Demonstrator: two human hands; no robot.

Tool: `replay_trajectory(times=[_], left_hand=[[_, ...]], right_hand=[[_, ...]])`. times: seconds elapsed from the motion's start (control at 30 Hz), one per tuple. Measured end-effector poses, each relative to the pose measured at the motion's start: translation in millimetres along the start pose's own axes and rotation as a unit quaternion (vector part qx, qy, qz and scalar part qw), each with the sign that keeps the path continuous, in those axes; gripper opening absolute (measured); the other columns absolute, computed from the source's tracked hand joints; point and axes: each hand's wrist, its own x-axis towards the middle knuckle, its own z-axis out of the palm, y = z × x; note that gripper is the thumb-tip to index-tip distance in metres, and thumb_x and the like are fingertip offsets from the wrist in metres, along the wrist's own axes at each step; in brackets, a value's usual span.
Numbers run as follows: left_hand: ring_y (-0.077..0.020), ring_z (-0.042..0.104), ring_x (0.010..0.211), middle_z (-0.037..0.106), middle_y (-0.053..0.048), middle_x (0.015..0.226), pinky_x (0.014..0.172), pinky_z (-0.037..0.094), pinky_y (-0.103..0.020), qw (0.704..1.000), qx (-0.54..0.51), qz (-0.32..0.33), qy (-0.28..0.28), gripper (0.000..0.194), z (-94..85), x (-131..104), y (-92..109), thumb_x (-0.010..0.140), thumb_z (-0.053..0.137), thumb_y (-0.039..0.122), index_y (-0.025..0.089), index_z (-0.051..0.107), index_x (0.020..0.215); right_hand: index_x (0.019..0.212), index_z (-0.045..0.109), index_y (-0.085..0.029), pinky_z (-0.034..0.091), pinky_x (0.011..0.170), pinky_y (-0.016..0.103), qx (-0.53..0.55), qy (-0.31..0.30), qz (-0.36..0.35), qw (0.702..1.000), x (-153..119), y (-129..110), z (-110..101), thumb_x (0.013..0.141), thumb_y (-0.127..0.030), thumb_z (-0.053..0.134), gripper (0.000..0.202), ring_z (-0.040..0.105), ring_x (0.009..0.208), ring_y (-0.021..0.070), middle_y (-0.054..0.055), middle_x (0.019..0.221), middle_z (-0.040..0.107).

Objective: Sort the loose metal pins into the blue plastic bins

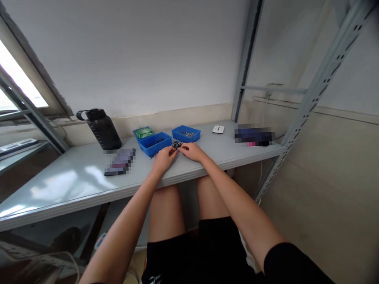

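My left hand [165,157] and my right hand [191,151] rest near the table's front edge, close together, with fingers pinched. Just beyond and between the fingertips lies a small pile of dark and shiny metal pieces [177,145]. What the fingertips hold is too small to make out. A blue bin [155,149] with dark pieces in it stands just beyond my left hand. Behind my right hand is another blue bin [186,138] holding silvery pieces. A thin dark item lies by my left hand, partly hidden.
On the grey table [66,179], a black bottle [103,129] and a blurred flat item [120,162] are at the left. A blue box with green contents [143,133] is behind the bins. A white square [218,129] and a blurred dark item [254,136] lie right, beside metal posts.
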Motion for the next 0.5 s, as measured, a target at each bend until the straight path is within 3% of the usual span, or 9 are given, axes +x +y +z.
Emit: replay_trajectory(times=[0.5], left_hand=[[-0.02,0.063,0.08,0.071,-0.005,0.087,0.075,0.046,-0.029,0.999,-0.029,0.008,0.029,0.019,1.5,0.7,-1.6,0.088,0.056,0.035,0.019,0.067,0.087]], right_hand=[[0.081,0.069,-0.017,0.034,0.062,0.022,0.006,-0.006,0.006,1.0,1.9,7.9,3.9,0.084,-0.034,0.057,0.021,0.055,0.067,0.0134,0.001,0.071,0.067]])
